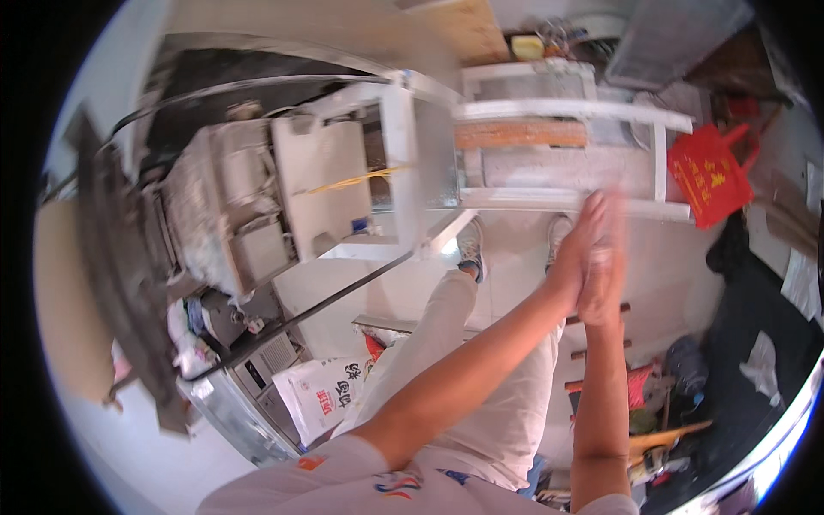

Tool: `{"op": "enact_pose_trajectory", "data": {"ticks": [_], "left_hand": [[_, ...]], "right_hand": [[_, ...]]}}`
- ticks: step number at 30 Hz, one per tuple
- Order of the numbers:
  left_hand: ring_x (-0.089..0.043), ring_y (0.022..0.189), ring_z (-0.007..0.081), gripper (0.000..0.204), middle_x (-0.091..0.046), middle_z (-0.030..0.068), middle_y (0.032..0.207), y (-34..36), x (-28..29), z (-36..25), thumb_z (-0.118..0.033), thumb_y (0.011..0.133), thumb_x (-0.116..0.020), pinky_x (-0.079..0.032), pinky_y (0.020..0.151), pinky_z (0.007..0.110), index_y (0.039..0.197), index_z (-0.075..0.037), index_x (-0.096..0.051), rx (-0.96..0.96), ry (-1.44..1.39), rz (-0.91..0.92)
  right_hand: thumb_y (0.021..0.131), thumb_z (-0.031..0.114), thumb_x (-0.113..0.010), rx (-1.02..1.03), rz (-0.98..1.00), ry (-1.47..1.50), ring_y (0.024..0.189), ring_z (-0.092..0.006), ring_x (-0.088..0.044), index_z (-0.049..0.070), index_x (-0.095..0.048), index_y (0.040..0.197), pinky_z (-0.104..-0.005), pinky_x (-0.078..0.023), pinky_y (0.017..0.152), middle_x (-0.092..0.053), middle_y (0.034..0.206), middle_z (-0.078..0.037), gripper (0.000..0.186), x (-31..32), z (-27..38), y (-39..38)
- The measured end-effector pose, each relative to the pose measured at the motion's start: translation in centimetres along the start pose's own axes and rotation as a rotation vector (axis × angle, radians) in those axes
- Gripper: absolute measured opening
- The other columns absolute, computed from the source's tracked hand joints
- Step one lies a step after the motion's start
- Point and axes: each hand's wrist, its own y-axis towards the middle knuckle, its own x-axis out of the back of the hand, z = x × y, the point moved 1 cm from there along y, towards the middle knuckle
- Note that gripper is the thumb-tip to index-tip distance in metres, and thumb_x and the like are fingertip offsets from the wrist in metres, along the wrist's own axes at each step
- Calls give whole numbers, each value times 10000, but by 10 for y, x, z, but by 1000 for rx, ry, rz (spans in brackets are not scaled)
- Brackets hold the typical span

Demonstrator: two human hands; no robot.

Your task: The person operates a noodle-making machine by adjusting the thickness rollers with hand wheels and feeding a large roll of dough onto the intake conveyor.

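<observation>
In the middle right of the view my left hand (577,257) and my right hand (604,273) are pressed together, palm to palm. Their fingers stretch away from me, and the fingertips are smeared by motion. Nothing shows between the palms. Both hands are in the air over the tiled floor, just on the near side of a white metal frame (575,197) with long rails. An orange-brown wooden strip (520,133) lies inside that frame.
On the left stands a white-framed machine (397,163) with a cream panel (324,180) and a yellow cord (352,181). A red bag (711,176) hangs at the frame's right end. A white printed sack (318,395) lies beside my leg. Black cloth (742,343) covers something at right.
</observation>
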Motion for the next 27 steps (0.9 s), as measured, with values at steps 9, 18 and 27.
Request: {"op": "enact_pose_trajectory", "data": {"ticks": [9, 18, 27], "left_hand": [[-528, 1367, 319, 603, -620, 160, 1413, 60, -45, -13, -508, 1091, -381, -395, 1144, 376, 1421, -40, -572, -554, 532, -287], [-569, 1313, 250, 691, -591, 165, 1435, -150, -52, -49, -486, 1014, -618, -443, 1093, 353, 1494, -5, -490, -114, 601, 299], [-718, 839, 272, 315, -742, 89, 896, -458, 440, -18, -284, 701, -832, -579, 786, 404, 947, -106, -752, -198, 1119, -918]], "right_hand": [[1117, 506, -338, -548, 139, 921, 1556, -267, -254, -32, -310, 1590, -383, -138, 1277, -317, 1656, -189, 717, 51, 128, 74], [1050, 316, -531, -304, 444, -1008, 1063, -230, -688, 42, -593, 1329, -385, -559, 935, -697, 1204, -164, 396, 145, -264, -41], [922, 205, -639, -851, 257, -603, 740, -295, -725, 68, -710, 946, -409, -598, 620, -731, 846, -124, 157, 215, -59, -190]]}}
